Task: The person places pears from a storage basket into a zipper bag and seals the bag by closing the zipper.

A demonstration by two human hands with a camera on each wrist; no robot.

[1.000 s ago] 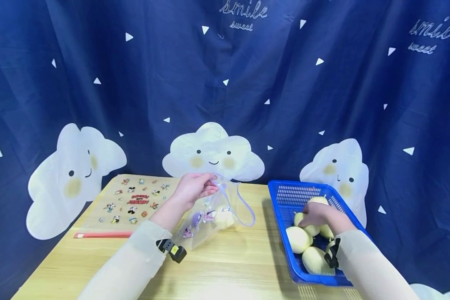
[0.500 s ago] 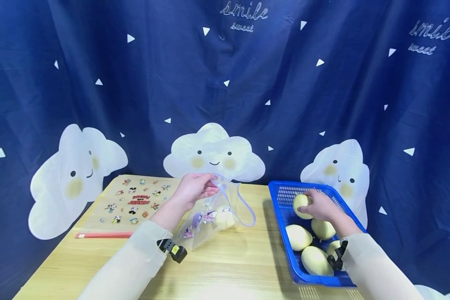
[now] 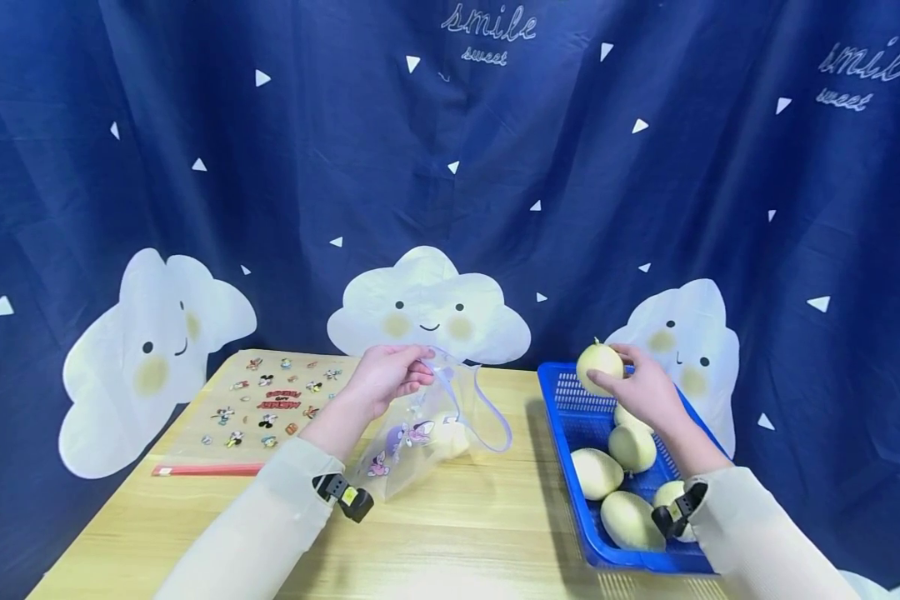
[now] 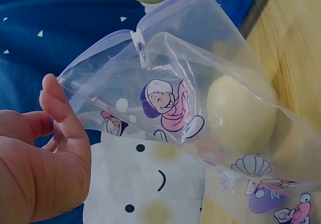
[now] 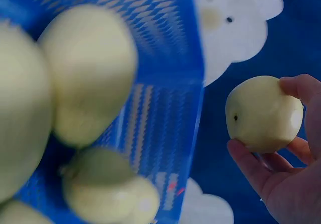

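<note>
Blue plastic catches my eye first in the head view: a perforated basket (image 3: 588, 425) on the wooden bench (image 3: 510, 500), several pale melons (image 3: 632, 521) lying inside. Moments ago the right hand (image 3: 648, 387) had one down among them; now that lifted melon (image 3: 598, 369) is up at the basket's far edge, stem upward, so I'd judge the picking-out done. The left hand (image 3: 390, 375) has kept its place, fingers (image 3: 416, 385) pinching the edge of a clear cartoon zip bag (image 3: 401, 462) whose mouth gapes toward the basket. Over on the left, a Mickey and Friends zip bag (image 3: 217, 425) lies flat.

From the left wrist, a bagged melon (image 4: 241, 116) shows through the film, away from the purple zip strip (image 4: 168, 5) and its white slider (image 4: 137, 39).

From the right wrist, the fingers (image 5: 248, 166) are parted about as wide as the fruit and curl round the lifted melon alone; it appears clear of the basket wall. Melons nearest that camera are blurred.
</note>
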